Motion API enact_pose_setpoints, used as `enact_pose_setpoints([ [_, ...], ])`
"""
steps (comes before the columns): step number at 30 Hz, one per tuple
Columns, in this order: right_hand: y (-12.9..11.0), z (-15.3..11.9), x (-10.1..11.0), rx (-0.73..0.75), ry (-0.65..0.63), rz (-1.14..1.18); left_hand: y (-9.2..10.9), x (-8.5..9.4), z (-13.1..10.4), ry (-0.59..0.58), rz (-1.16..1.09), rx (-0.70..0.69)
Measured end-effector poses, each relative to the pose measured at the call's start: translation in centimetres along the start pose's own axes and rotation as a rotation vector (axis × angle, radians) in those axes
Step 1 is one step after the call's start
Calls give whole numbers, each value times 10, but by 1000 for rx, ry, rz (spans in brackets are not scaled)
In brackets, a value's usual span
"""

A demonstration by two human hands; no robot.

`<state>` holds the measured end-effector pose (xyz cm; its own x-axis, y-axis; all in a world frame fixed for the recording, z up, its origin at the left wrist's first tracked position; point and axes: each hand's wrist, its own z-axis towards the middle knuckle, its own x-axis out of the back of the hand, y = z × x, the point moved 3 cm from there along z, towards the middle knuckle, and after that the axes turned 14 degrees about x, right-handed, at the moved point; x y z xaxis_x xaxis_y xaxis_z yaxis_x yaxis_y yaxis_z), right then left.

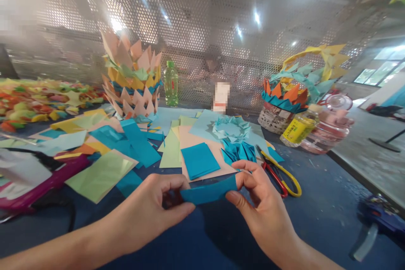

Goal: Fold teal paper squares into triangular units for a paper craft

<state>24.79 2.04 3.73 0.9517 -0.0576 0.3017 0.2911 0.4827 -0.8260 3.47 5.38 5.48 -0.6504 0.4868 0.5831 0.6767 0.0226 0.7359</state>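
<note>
A folded strip of blue paper (209, 190) is stretched between my two hands above the dark blue tabletop. My left hand (161, 202) pinches its left end, with the thumb in front and some fingers hidden behind. At the other end, my right hand (256, 194) grips the strip between thumb and fingers. Just beyond lies a small stack of blue paper squares (200, 159) on a larger pale pink sheet (193, 135). Folded dark blue paper pieces (238, 152) sit near my right fingertips, below a light blue folded paper ring (231, 128).
Scissors with red and yellow handles (286, 181) lie right of my right hand. A magenta tool (53, 181) is at left, a blue glue gun (379, 219) at right. Behind stand a tiered paper piece (133, 80), a green-capped bottle (171, 84) and a paper-trimmed basket (275, 116).
</note>
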Motion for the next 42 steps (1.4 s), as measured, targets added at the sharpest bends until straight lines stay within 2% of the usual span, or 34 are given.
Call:
enact_pose_setpoints([
  [3,2,1,1,9,-12,-27,3,3,-2,112,63,-118],
  [6,2,2,2,16,-7,-52,5,5,-2,164,122,-155],
  [9,1,2,2,-2,-1,-57,6,6,0,148,136,-129],
  [13,-1,2,-1,-50,-16,1,6,6,-2,121,170,-166],
  [18,-1,8,0,-154,-15,278,7,6,-9,-37,-35,-298],
  [20,-4,9,0,-211,-32,423,7,8,-10,-2,-115,-353],
  [22,-7,9,-4,-273,-89,540,6,9,-11,112,-153,-376],
  [24,-11,6,-10,-319,-166,621,5,7,-13,162,-160,-428],
  [28,-13,-2,-22,-348,-304,668,8,-1,-18,-4,-48,-563],
  [30,-11,-4,-25,-359,-336,645,9,-1,-19,-50,-12,-543],
  [32,-8,-3,-22,-329,-304,570,11,3,-17,-55,-47,-489],
  [35,-6,1,-12,-174,-224,376,13,6,-12,-98,-99,-338],
  [38,-9,1,-7,-70,-254,308,12,3,-9,-146,-103,-211],
  [42,-10,-2,-9,-118,-326,307,8,-2,-7,-169,-72,-130],
])
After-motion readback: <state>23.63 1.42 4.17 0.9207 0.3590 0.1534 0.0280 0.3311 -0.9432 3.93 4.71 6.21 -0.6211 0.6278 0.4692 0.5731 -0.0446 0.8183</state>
